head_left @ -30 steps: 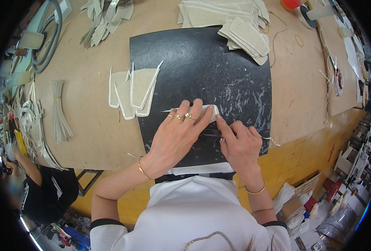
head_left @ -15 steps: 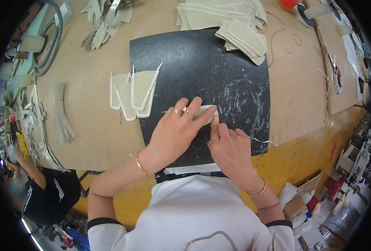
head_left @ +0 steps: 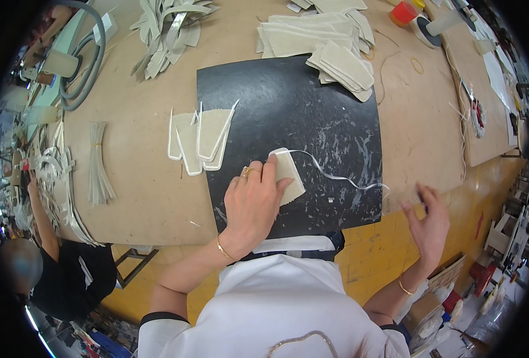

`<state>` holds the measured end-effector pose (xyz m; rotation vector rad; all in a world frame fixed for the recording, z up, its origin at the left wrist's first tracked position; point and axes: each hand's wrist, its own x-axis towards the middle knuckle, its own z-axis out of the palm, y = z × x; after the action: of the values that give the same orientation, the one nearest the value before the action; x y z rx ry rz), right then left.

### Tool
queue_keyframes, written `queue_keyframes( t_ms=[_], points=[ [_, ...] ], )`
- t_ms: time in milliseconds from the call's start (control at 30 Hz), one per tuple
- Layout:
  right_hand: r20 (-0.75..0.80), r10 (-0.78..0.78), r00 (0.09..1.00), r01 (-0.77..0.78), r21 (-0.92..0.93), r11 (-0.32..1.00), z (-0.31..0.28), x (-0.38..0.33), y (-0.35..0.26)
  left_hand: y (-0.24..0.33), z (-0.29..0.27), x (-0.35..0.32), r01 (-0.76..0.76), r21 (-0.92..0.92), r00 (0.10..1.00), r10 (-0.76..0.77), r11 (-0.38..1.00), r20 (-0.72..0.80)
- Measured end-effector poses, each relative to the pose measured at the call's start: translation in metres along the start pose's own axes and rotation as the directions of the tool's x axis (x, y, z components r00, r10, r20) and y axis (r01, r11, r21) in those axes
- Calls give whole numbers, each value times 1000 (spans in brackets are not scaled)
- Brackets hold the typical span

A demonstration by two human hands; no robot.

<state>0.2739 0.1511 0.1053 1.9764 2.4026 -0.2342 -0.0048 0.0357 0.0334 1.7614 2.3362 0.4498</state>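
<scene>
A small beige fabric piece (head_left: 292,183) with a white trimmed edge lies on the black mat (head_left: 258,89). My left hand (head_left: 252,200) holds it down, index finger at its top corner and thumb on its face; part of the piece is hidden under the hand. From that corner a narrow white strip (head_left: 330,176) trails off loose to the right. Past the mat's right edge my right hand (head_left: 430,224) is raised, slightly blurred, thumb and fingers apart with nothing seen in them. Several edged pieces (head_left: 215,132) overlap at the mat's left edge.
Stacks of beige pieces (head_left: 312,36) sit at the back, overlapping the mat. A bundle of pale strips (head_left: 97,164) lies on the left, with a grey hose (head_left: 101,53) behind it. A red container (head_left: 403,13) stands at the far right. A co-worker (head_left: 76,277) is at the lower left.
My right hand has let go of the piece and swung out to the right. The piece now lies turned upright under my left hand, its white strip stretched out rightward across the mat.
</scene>
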Motion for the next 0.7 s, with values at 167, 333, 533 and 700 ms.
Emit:
queue_keyframes(
  t_ms=[167,333,533,700],
  points=[
    [-151,-195,969,246,540,805,25,24,-59,-21,-1,6,-171,-88,981,161,981,-109],
    [75,-387,919,306,486,819,51,36,-137,-31,-2,12,-261,-106,965,257,960,-51],
    [197,-333,922,235,401,885,53,38,-152,-30,3,11,-274,-76,960,268,959,-82],
    [61,-382,922,307,485,819,54,32,-154,-34,4,14,-332,-45,940,327,942,-95]
  ],
)
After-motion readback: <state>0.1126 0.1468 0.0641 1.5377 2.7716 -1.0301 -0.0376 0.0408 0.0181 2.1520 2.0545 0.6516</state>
